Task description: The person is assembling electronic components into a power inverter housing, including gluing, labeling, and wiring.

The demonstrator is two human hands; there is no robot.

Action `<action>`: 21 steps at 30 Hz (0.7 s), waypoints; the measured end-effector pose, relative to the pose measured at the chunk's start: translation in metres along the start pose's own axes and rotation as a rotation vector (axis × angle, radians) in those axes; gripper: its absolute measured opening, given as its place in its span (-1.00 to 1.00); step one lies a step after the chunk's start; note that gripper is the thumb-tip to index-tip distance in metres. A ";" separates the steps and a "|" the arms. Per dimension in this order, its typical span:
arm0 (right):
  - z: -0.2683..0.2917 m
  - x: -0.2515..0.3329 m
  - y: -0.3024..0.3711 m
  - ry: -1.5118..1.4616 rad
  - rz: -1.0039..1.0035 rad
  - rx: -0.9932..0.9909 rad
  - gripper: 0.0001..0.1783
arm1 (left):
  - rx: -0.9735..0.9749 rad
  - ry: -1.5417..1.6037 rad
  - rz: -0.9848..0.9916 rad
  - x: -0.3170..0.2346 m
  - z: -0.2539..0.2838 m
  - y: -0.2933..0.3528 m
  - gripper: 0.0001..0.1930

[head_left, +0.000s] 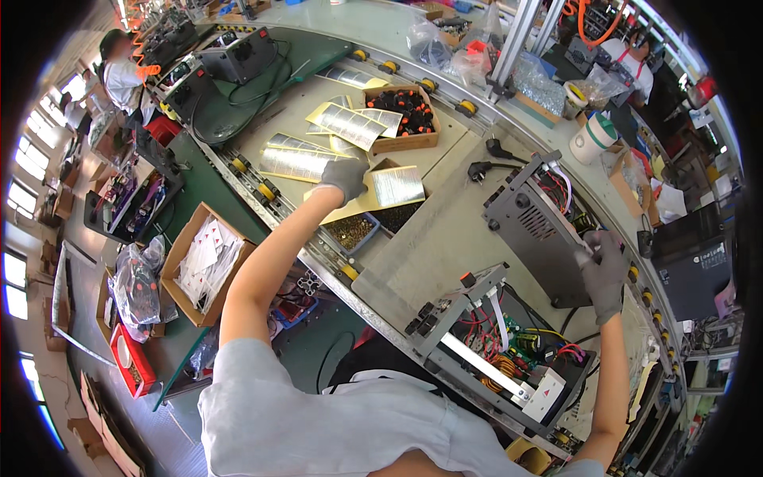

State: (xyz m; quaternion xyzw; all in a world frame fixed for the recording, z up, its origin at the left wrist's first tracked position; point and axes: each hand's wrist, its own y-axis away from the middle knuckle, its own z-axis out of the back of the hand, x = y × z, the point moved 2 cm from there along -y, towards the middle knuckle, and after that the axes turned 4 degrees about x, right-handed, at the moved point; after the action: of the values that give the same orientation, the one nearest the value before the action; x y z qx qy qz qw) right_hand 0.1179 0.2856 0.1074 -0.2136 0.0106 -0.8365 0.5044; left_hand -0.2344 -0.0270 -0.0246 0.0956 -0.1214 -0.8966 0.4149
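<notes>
The bench [445,238] curves across the view, its far end bent and cut off by the dark rim. On it, right of centre, stands a grey chassis [534,222], wires showing at its open top; its lower right corner is hidden behind the right hand [602,269]. That gloved hand closes on the chassis edge, though whether a small tool sits in the fist is hard to make out. Nearer than the chassis lies an open unit [501,350], partly cut off below. Left of the chassis, the left hand [346,176], gloved, pinches a silver label sheet [397,186]. Beyond lies a box of black knobs [404,118].
</notes>
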 end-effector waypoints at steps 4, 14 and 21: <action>0.031 0.077 -0.006 0.050 0.322 -0.273 -0.52 | -0.295 0.111 -0.369 -0.028 0.060 0.041 -0.69; 0.040 0.125 -0.003 -0.767 0.097 -0.133 -0.74 | -1.377 0.515 -0.705 -0.155 0.203 0.171 -0.38; 0.044 0.126 0.029 -0.727 0.142 -0.204 -0.69 | 0.128 1.619 -0.852 -0.218 0.100 0.143 -0.56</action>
State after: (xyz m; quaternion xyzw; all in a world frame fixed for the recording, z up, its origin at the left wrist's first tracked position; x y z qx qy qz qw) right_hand 0.1078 0.1729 0.1841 -0.5441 -0.0712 -0.6639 0.5080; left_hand -0.0203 0.0646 0.1289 0.7544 0.2024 -0.6244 0.0014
